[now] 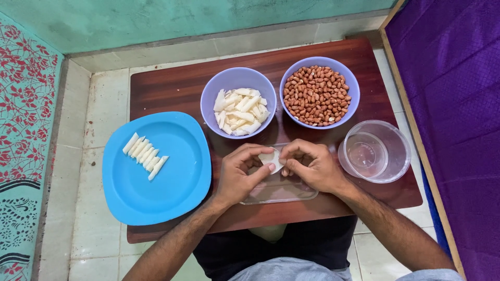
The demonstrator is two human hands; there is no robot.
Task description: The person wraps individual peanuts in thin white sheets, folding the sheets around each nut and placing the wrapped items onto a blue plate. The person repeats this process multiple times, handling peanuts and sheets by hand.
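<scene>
— Presently, where is the piece?

— Small white wafer piece (272,158), pinched between both hands: left hand (240,174), right hand (312,166), above a clear tray (291,191) on the counter (172,86).

— Handling?

— Judged light, thin, brittle. Grip the edges gently; pressure could snap it.

table (172,86): glossy wood | plate (172,182): smooth blue plastic | tub (396,151): clear plastic

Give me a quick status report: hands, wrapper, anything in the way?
Left hand and right hand both pinch a white wrapper. Held over a clear tray. Nothing blocking; bowls stand beyond.
</scene>
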